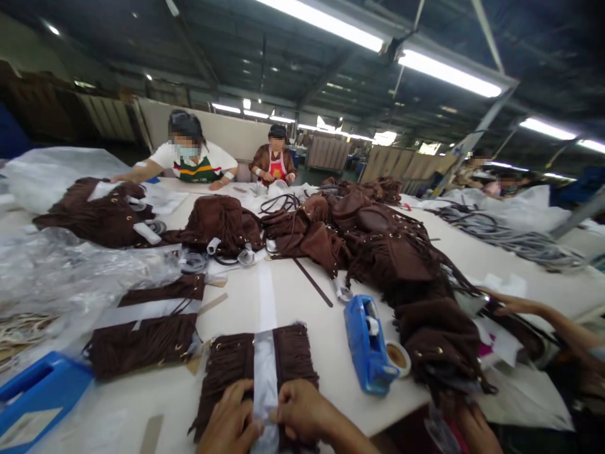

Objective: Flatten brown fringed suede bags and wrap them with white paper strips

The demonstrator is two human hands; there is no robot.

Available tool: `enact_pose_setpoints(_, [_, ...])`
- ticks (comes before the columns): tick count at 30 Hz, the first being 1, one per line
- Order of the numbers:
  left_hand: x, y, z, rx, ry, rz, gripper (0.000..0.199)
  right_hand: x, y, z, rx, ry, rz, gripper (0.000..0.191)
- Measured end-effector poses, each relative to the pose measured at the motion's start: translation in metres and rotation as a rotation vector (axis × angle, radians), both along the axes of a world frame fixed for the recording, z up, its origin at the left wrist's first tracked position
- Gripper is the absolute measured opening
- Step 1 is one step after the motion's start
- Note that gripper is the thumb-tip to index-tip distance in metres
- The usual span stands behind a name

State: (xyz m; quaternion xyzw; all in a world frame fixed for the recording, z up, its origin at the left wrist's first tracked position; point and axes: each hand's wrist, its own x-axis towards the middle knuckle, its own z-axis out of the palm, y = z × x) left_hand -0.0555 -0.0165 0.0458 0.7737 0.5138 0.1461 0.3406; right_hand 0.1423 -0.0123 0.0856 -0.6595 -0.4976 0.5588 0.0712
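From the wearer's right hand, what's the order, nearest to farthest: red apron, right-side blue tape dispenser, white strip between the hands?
1. White strip: at the right hand.
2. Blue tape dispenser: to the right.
3. Red apron: far ahead.

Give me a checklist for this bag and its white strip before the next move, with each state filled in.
1. Strip across the bag: ok, it lies over the middle.
2. Hands at the strip: ok, left hand at its left edge, right hand at its right.
3. Far end folded in: not ok, it runs past the bag onto the table.
4. Near end fastened: cannot tell, it leaves the picture.
5. Dispenser clear of the bag: ok, it stands apart, to the right.
6. Tape roll off the bag: ok, beside the dispenser.
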Motion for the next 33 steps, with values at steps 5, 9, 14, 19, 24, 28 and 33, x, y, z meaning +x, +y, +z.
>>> enact_pose_setpoints(5, [0.008, -0.008, 0.019, 0.027, -0.005, 0.041, 0.017, 0.002, -0.004, -0.004, 0.022, -0.049, 0.049, 0.002])
enact_pose_setpoints(9, [0.003, -0.015, 0.028, 0.09, -0.009, 0.057, 0.019, 0.011, -0.014, 0.028, 0.286, -0.173, 0.08, 0.018])
enact_pose_setpoints(14, [-0.024, -0.032, 0.029, 0.328, 0.032, 0.179, 0.02, 0.019, -0.015, 0.074, 0.605, -0.191, 0.158, 0.041])
enact_pose_setpoints(19, [-0.032, -0.046, 0.016, 0.458, 0.042, 0.17, 0.021, -0.004, -0.004, 0.069, 0.481, 0.044, -0.001, 0.075])
enact_pose_setpoints(24, [-0.033, -0.057, 0.024, 0.384, -0.019, 0.187, 0.026, 0.002, -0.035, 0.102, -0.145, 0.462, 0.268, 0.073])
enact_pose_setpoints(28, [-0.05, -0.059, 0.022, 0.374, -0.025, 0.266, 0.027, 0.025, -0.052, 0.143, 0.0, 0.195, 0.462, 0.073])
enact_pose_setpoints(33, [-0.058, -0.051, 0.016, 0.445, 0.009, 0.257, 0.023, 0.012, -0.064, 0.159, 0.739, -0.167, 0.147, 0.057])
